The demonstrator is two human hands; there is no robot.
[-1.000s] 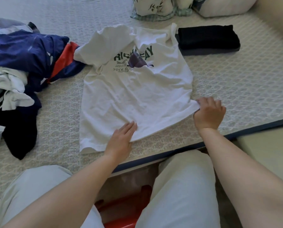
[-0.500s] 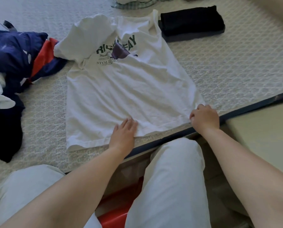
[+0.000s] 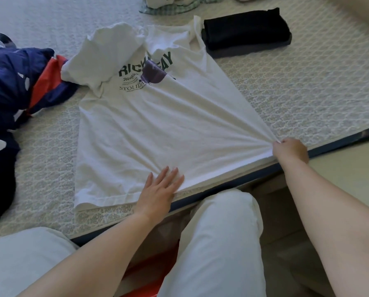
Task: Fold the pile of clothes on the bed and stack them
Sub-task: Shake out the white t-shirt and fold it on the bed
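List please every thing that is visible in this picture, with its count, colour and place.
T-shirt: one, white with dark print, spread mid-bed.
Unfolded pile: one heap, navy, red, white and black, left.
Folded clothes: one stack, black over dark grey, far right.
Bed: one, pale patterned cover, dark edge.
Pillows: count unclear, green-and-white, far edge.
Red object: one, between the knees.
Left hand: flat on the hem.
Right hand: pinching the hem corner.
Legs: two, light trousers.

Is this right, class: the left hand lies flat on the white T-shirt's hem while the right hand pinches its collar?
Not quite. In the head view the right hand pinches the bottom corner of the T-shirt, not its collar. The left hand does lie flat on the hem.
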